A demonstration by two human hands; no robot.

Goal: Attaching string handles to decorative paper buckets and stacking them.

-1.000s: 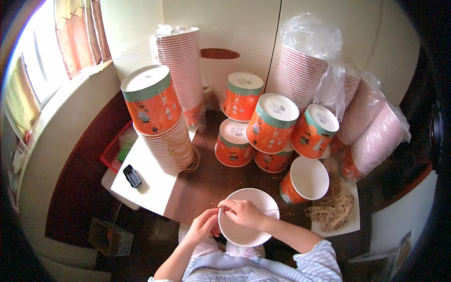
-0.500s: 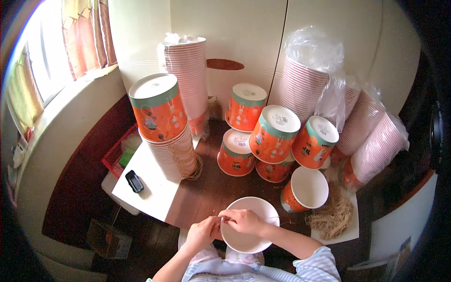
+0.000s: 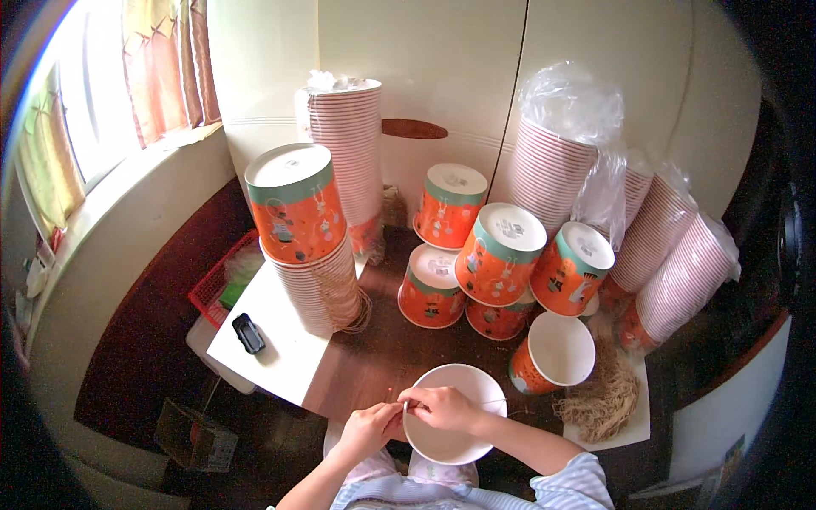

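A round paper bucket (image 3: 455, 446), white inside, rests tilted at my lap with its open mouth facing up. My left hand (image 3: 371, 425) grips the left side of its rim from outside, fingers closed. Over the mouth reaches my right hand (image 3: 442, 408), its fingertips pinched together at the same spot on the rim, next to the left fingers. A thin pale string (image 3: 497, 400) crosses the bucket's right rim near my right wrist. Whether the fingertips also pinch string is hidden. Another open orange bucket (image 3: 561, 350) leans on the table, to the right.
Several upside-down orange buckets (image 3: 501, 255) stand stacked on the brown table (image 3: 365, 361). Tall nested stacks (image 3: 344, 140) rise behind, some in clear plastic. A bundle of tan strings (image 3: 608, 395) lies at right. At left are a black plastic case (image 3: 248, 333) and a red basket (image 3: 208, 293).
The whole view has shifted slightly, so the surroundings sit a little lower. My hands stay at the left rim of the bucket with almost no change in grip.
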